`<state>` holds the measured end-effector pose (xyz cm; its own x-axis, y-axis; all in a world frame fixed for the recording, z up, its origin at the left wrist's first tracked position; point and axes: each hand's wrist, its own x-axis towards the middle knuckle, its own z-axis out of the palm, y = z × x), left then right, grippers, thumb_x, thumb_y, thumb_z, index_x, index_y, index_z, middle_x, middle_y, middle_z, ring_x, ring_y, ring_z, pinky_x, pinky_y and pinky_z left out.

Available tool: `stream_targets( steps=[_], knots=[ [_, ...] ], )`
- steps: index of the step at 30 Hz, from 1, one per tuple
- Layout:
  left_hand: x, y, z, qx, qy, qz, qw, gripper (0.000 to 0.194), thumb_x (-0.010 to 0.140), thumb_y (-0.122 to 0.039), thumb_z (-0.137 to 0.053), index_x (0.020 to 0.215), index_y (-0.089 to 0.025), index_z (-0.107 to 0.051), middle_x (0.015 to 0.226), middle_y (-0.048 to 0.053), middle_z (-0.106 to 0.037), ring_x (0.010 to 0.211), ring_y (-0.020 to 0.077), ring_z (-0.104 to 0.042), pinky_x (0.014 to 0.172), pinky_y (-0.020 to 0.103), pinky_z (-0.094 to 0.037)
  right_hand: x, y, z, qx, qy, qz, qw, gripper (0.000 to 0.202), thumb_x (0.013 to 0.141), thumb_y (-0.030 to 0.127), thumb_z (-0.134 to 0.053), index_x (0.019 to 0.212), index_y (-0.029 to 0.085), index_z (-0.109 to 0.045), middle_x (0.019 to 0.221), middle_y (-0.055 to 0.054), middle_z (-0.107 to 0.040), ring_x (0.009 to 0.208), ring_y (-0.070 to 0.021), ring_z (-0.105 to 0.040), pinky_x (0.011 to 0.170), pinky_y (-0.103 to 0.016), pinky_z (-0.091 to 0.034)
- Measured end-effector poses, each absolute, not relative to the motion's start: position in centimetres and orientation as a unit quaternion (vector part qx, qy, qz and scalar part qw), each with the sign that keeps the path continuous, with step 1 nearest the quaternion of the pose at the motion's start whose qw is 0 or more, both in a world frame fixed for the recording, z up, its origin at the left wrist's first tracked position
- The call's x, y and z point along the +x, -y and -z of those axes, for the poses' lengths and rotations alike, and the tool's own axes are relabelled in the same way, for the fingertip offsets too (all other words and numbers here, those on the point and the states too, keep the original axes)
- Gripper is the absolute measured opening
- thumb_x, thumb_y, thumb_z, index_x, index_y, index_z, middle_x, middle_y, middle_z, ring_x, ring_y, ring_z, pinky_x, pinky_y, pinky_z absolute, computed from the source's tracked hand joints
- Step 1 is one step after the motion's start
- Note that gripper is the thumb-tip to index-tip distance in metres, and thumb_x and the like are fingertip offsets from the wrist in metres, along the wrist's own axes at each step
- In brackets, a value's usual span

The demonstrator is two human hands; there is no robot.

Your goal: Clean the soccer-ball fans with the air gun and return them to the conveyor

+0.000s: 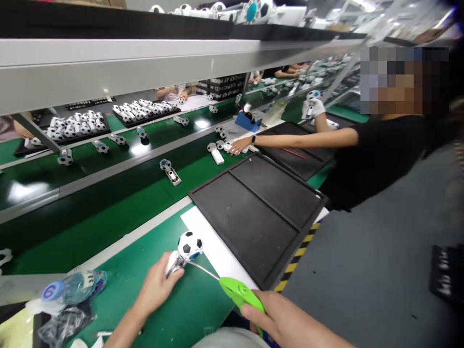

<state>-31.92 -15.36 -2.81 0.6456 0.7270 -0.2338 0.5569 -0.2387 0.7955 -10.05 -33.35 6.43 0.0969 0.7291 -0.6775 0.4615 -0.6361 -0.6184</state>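
Note:
My left hand (158,285) is closed around the white handle of a small device with a football-patterned head (190,245). The head faces up and has a blue patch on its lower side. My right hand (279,316) grips a bright green-handled tool (241,292) with a long, thin metal shaft. The shaft's tip reaches the joint between the device's head and handle; the exact contact point is too small to make out. Both hands are over the green worktop (145,261), near its front edge.
A black divided tray (253,198) lies on white sheeting to the right. A water bottle (74,287) and crumpled plastic (67,324) are at lower left. Similar devices (170,172) lie along the green conveyor. A co-worker's arm (300,140) reaches in from the right, beneath an overhead shelf (145,63).

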Motion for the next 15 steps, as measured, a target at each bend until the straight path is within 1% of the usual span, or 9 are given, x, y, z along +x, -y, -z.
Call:
stream_targets(
  steps=[2,8,12,15],
  knots=[
    [-32.6,16.6,2.6,0.802,-0.381,-0.084,0.453,0.031,0.080,-0.045,-0.052,0.101,-0.023,-0.054,0.089,0.003,-0.063,0.078,0.0208,-0.057,0.071,0.029,-0.041,-10.9,33.7,-7.7,-0.734,0.411,-0.532,0.095,0.045,0.083,0.055,-0.034,0.072,0.016,-0.054,0.076,-0.010,-0.067,0.068,-0.0205,-0.060,0.061,-0.028,-0.040],
    [-34.0,17.8,1.7,0.828,-0.363,-0.068,0.423,0.032,0.083,-0.046,-0.047,0.104,-0.023,-0.052,0.093,0.003,-0.063,0.080,0.0211,-0.057,0.071,0.029,-0.041,-12.6,34.8,-9.4,-0.740,0.421,-0.517,0.087,0.045,0.084,0.056,-0.031,0.068,0.018,-0.050,0.069,-0.010,-0.067,0.062,-0.0190,-0.059,0.060,-0.027,-0.040],
    [-34.8,18.2,1.4,0.837,-0.361,-0.063,0.407,0.033,0.085,-0.046,-0.043,0.106,-0.021,-0.049,0.092,0.003,-0.062,0.079,0.0194,-0.056,0.071,0.029,-0.041,-13.0,35.0,-10.0,-0.743,0.424,-0.514,0.067,0.040,0.084,0.051,-0.033,0.071,0.017,-0.051,0.069,-0.011,-0.068,0.063,-0.0195,-0.060,0.058,-0.027,-0.040],
    [-35.2,18.2,1.5,0.837,-0.366,-0.070,0.400,0.033,0.085,-0.046,-0.043,0.106,-0.021,-0.048,0.093,0.003,-0.061,0.079,0.0187,-0.056,0.072,0.029,-0.041,-13.1,35.0,-10.4,-0.749,0.424,-0.506,0.062,0.041,0.084,0.051,-0.034,0.073,0.017,-0.053,0.069,-0.010,-0.068,0.063,-0.0196,-0.060,0.058,-0.027,-0.040]
  ],
)
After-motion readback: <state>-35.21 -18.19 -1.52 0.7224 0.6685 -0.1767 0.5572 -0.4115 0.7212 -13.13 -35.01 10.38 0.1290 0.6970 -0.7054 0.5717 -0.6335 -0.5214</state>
